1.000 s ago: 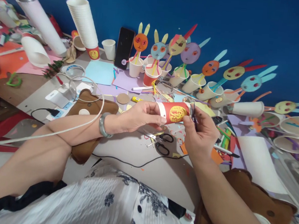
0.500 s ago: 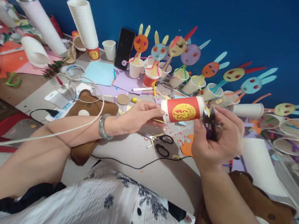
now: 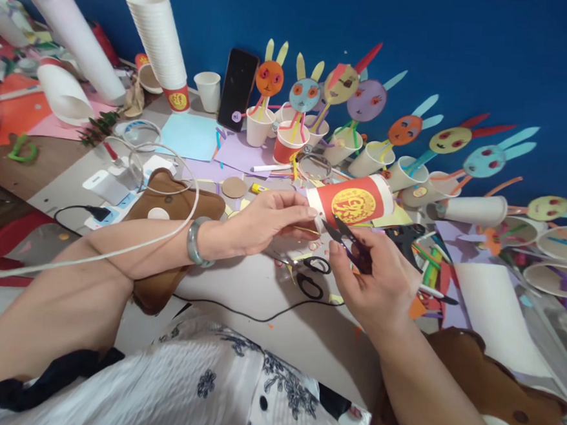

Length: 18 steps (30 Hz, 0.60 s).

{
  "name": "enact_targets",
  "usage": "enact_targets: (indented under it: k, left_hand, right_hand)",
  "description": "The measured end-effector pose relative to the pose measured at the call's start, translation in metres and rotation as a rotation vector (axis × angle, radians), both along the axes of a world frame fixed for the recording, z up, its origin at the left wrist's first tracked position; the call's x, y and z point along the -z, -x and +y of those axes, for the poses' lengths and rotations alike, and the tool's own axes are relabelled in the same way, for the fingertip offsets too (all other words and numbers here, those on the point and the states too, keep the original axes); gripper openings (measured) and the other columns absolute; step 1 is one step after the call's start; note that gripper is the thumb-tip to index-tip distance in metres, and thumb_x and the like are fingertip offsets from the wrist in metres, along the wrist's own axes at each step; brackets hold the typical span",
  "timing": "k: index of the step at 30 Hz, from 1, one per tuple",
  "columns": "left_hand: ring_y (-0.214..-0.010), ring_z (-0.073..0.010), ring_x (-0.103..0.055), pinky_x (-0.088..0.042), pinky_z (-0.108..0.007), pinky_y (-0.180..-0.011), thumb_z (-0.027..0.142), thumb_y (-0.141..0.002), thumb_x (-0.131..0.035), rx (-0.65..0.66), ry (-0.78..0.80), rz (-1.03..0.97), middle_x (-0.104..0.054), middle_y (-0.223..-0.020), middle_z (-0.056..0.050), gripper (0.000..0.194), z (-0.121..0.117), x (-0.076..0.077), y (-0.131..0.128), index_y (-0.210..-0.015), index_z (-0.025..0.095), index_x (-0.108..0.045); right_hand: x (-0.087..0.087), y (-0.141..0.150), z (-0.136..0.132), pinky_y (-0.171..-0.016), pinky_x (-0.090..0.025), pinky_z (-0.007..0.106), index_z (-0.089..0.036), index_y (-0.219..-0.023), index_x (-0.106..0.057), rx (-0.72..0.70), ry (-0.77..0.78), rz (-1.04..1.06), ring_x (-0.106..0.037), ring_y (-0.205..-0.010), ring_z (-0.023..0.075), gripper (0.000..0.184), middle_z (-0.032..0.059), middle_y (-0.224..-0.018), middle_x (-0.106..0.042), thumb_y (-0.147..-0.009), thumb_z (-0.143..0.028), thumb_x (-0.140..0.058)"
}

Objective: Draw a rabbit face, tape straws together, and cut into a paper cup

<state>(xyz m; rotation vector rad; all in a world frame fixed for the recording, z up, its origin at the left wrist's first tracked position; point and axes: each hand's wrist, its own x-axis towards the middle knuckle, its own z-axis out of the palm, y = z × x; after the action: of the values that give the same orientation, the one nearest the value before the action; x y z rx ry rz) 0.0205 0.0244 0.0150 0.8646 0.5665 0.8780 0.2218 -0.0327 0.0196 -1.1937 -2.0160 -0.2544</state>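
Observation:
My left hand pinches one end of a red-and-white paper cup with a gold round emblem, which lies sideways in the air. A small dark dot shows on its white band near my left fingers. My right hand grips small dark scissors. Their two pointed blades are apart, with the tips close to the cup's white band by my left fingers; whether they touch it I cannot tell. Black-handled scissors lie on the table below the cup.
Several paper cups with rabbit-face figures line the blue wall. At the back left stand a tall cup stack, a phone and a thermos. A white cable loops above my left forearm. Brown bear-shaped pads lie under both arms.
My right hand has moved left and down with the scissors, from the cup's right end to its left end. My left hand has hardly moved, and the cup is tilted slightly more.

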Motion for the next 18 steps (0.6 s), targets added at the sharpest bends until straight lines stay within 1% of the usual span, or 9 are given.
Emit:
enact_targets:
  k: [4, 8, 12, 14, 18]
  left_hand:
    - [-0.084, -0.0133, -0.073, -0.063, -0.031, -0.087, 0.033, -0.081, -0.084, 0.001, 0.016, -0.002, -0.072, -0.086, -0.002, 0.026, -0.0006, -0.0011, 0.0005, -0.082, 0.013, -0.068]
    - [-0.080, -0.0117, -0.071, -0.063, -0.031, -0.087, 0.033, -0.080, -0.086, 0.001, 0.007, -0.015, -0.070, -0.082, 0.000, 0.028, -0.0025, -0.0020, 0.0005, -0.080, 0.013, -0.067]
    - [-0.077, -0.0107, -0.070, -0.063, -0.031, -0.085, 0.031, -0.079, -0.086, -0.018, 0.006, -0.012, -0.068, -0.079, 0.001, 0.028, -0.0044, -0.0023, -0.0003, -0.077, 0.013, -0.064]
    - [-0.076, -0.0106, -0.070, -0.063, -0.031, -0.084, 0.029, -0.079, -0.086, -0.036, 0.011, -0.004, -0.068, -0.077, 0.001, 0.028, -0.0051, -0.0023, -0.0008, -0.076, 0.014, -0.063]
    - [-0.076, -0.0102, -0.070, -0.063, -0.031, -0.086, 0.029, -0.078, -0.086, -0.041, 0.009, -0.007, -0.067, -0.076, 0.002, 0.028, -0.0062, -0.0030, -0.0013, -0.076, 0.014, -0.063]
  right_hand:
    - [0.0021, -0.0007, -0.0013, -0.055, -0.046, 0.026, -0.018, -0.108, -0.064, 0.006, -0.028, -0.079, -0.063, -0.064, 0.0153, 0.016, 0.0025, -0.076, -0.067, -0.095, -0.027, -0.069]
    - [0.0021, -0.0003, -0.0018, -0.055, -0.046, 0.025, -0.019, -0.111, -0.063, 0.011, -0.041, -0.069, -0.062, -0.061, 0.0143, 0.017, 0.0012, -0.075, -0.067, -0.096, -0.027, -0.068]
    - [0.0007, 0.0006, -0.0035, -0.056, -0.047, 0.025, -0.020, -0.114, -0.063, 0.029, -0.042, -0.097, -0.066, -0.065, 0.0144, 0.020, 0.0021, -0.080, -0.071, -0.096, -0.027, -0.068]
    - [0.0000, 0.0010, -0.0055, -0.057, -0.047, 0.025, -0.020, -0.115, -0.062, 0.044, -0.045, -0.113, -0.067, -0.066, 0.0142, 0.021, 0.0023, -0.082, -0.072, -0.096, -0.026, -0.069]
    - [-0.0005, 0.0017, -0.0100, -0.056, -0.046, 0.025, -0.020, -0.113, -0.063, 0.096, -0.036, -0.129, -0.066, -0.063, 0.0133, 0.019, 0.0010, -0.078, -0.071, -0.096, -0.027, -0.069]
